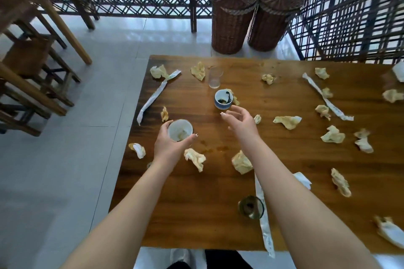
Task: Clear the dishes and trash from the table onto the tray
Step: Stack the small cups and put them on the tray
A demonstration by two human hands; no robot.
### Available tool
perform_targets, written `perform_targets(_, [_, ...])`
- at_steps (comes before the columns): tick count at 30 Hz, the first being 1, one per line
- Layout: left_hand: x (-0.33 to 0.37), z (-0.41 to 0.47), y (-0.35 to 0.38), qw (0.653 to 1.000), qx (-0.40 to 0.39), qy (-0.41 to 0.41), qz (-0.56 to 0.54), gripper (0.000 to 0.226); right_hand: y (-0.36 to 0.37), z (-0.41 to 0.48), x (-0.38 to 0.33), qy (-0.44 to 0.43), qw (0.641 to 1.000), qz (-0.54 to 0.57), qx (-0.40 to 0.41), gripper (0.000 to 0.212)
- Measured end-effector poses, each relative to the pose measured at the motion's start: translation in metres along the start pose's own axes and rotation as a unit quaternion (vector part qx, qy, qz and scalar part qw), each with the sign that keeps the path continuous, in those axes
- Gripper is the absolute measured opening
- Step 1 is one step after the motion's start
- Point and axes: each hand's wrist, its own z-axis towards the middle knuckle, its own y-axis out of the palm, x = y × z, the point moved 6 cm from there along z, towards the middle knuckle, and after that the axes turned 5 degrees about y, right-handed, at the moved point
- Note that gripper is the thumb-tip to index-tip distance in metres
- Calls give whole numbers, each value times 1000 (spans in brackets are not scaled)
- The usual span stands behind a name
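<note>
the wooden table carries scattered crumpled napkins. the left hand grips a white cup near the table's left edge, fingers curled round it. the right hand, fingers loosely spread and empty, hovers just beside a blue cup
</note>
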Motion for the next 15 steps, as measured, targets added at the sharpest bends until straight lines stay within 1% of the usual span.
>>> perform_targets(5, [25, 25, 25, 1000, 19, 3, -12, 78, -12, 50, -9, 1, 1000, -1, -14, 52])
perform_targets(10, [38, 48, 41, 1000, 14, 10, -15, 79, -15, 85, -6, 9, 1000, 4, -9, 61])
perform_targets(15, [40, 72, 54, 1000, -6, 2, -2, 78, -12, 115, 0, 12, 999, -43, -4, 82])
